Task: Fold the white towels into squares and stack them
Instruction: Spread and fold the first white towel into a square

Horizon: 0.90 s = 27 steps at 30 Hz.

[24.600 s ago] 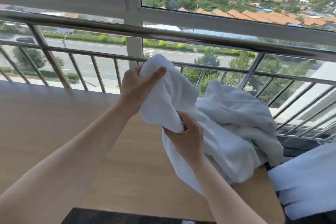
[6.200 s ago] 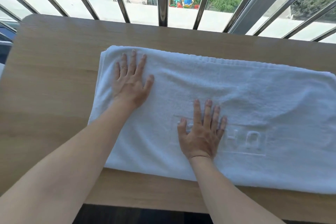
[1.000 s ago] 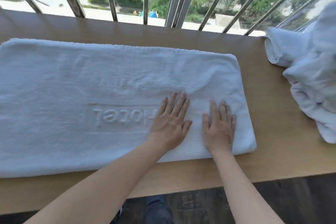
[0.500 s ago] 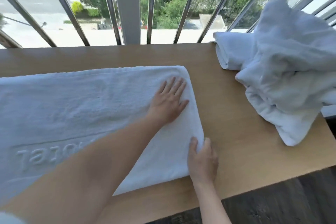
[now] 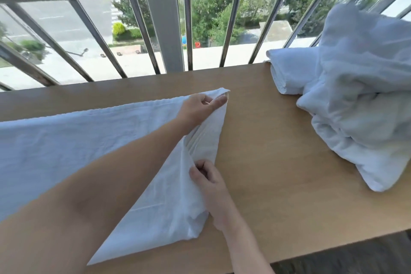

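Observation:
A long white towel (image 5: 66, 147), folded lengthwise, lies across the wooden table (image 5: 278, 162) and runs off the left edge of view. My left hand (image 5: 200, 107) pinches its far right corner, raised slightly off the table. My right hand (image 5: 204, 176) grips the towel's near right edge, which is bunched and lifted into creases. A heap of crumpled white towels (image 5: 360, 100) sits at the table's right end.
A folded white towel (image 5: 289, 73) lies at the back right, partly under the heap. A metal railing (image 5: 164, 29) with slanted bars runs along the table's far edge. The table's near edge drops to dark floor (image 5: 355, 258).
Both hands were lying flat on the towel's right end; now each has taken hold of a right corner or edge and lifted it, creasing the cloth.

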Each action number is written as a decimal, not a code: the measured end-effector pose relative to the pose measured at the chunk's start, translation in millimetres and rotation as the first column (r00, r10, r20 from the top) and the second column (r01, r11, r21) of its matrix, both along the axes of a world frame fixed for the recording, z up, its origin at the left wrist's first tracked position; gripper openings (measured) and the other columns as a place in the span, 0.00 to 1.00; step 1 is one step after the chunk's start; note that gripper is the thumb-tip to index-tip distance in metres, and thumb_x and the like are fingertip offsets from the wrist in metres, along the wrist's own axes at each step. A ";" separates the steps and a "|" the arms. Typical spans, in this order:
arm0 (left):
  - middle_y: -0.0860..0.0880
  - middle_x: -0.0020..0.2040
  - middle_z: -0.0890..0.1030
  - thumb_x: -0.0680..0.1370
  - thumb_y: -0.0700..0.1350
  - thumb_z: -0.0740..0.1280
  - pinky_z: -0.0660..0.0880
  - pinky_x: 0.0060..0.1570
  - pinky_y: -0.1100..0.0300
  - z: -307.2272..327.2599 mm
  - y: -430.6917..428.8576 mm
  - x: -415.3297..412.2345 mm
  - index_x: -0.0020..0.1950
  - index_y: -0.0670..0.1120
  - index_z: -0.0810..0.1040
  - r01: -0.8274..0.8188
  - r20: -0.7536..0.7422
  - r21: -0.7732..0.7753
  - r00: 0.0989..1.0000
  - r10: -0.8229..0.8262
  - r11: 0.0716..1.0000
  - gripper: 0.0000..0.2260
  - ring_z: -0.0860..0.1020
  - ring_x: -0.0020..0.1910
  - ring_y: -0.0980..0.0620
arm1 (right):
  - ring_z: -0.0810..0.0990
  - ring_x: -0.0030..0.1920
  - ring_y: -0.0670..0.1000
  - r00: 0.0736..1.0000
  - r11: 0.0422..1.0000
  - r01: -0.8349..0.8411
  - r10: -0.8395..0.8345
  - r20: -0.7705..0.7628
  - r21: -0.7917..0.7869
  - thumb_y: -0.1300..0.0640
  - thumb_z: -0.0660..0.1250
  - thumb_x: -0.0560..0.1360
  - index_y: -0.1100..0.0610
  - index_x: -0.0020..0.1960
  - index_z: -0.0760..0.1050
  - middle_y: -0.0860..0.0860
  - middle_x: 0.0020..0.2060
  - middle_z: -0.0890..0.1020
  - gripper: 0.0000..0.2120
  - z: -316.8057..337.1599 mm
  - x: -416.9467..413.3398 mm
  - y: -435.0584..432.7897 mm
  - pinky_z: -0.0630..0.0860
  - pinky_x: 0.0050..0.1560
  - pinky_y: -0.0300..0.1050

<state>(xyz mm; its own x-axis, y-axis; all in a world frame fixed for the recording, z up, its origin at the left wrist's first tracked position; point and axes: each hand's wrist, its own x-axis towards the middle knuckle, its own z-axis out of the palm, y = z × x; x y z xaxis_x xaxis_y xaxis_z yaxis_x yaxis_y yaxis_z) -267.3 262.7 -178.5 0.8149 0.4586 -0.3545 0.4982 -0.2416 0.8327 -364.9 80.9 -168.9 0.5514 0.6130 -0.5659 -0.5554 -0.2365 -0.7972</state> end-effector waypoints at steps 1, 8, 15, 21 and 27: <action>0.59 0.31 0.73 0.73 0.65 0.72 0.67 0.36 0.61 2.6 8.5 -4.7 0.38 0.47 0.76 -0.016 0.004 0.005 1.000 0.016 1.000 0.21 0.71 0.32 0.60 | 0.75 0.43 0.46 0.999 0.999 -0.037 0.037 0.016 0.004 0.47 0.67 0.76 0.55 0.48 0.75 0.46 0.41 0.77 0.11 2.3 -2.1 7.6 0.74 0.46 0.43; 0.62 0.22 0.71 0.70 0.59 0.77 0.62 0.23 0.70 20.0 73.4 -62.0 0.27 0.50 0.68 -0.173 0.074 0.184 0.984 0.162 0.968 0.23 0.70 0.23 0.64 | 0.72 0.39 0.44 0.950 0.950 -0.312 0.310 0.047 0.028 0.48 0.72 0.74 0.50 0.44 0.75 0.44 0.37 0.74 0.08 19.5 -29.8 62.2 0.71 0.41 0.41; 0.52 0.39 0.85 0.70 0.53 0.79 0.80 0.42 0.52 50.6 144.7 -173.0 0.39 0.49 0.84 -0.356 0.177 -0.169 0.906 0.384 0.919 0.10 0.83 0.38 0.53 | 0.75 0.40 0.50 0.861 0.860 -0.505 0.508 -0.022 0.065 0.52 0.71 0.78 0.53 0.44 0.73 0.50 0.40 0.75 0.08 55.1 -79.9 123.5 0.72 0.39 0.45; 0.48 0.43 0.87 0.72 0.51 0.78 0.80 0.39 0.59 91.8 219.6 -292.5 0.42 0.48 0.86 -0.385 0.285 -0.324 0.831 0.478 0.864 0.07 0.85 0.41 0.52 | 0.76 0.35 0.45 0.732 0.730 -0.677 0.681 -0.010 0.093 0.58 0.68 0.80 0.54 0.45 0.72 0.46 0.36 0.76 0.07 92.2 -168.4 213.8 0.73 0.34 0.39; 0.48 0.43 0.86 0.73 0.46 0.77 0.80 0.39 0.59 96.5 302.1 -408.7 0.45 0.46 0.85 -0.377 0.308 -0.419 0.797 0.520 0.826 0.05 0.84 0.41 0.51 | 0.75 0.37 0.45 0.626 0.627 -0.778 0.779 -0.029 0.029 0.56 0.67 0.81 0.55 0.48 0.72 0.48 0.38 0.75 0.06 92.9 -264.9 306.4 0.71 0.37 0.39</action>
<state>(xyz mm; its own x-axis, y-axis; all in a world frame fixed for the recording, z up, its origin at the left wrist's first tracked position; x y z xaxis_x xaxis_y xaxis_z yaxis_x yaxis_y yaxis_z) -676.0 564.8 -82.0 0.6435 0.7254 -0.2443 0.0954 0.2407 0.9659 -629.8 387.4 -76.0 -0.1550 0.8116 -0.5633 -0.1965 -0.5842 -0.7875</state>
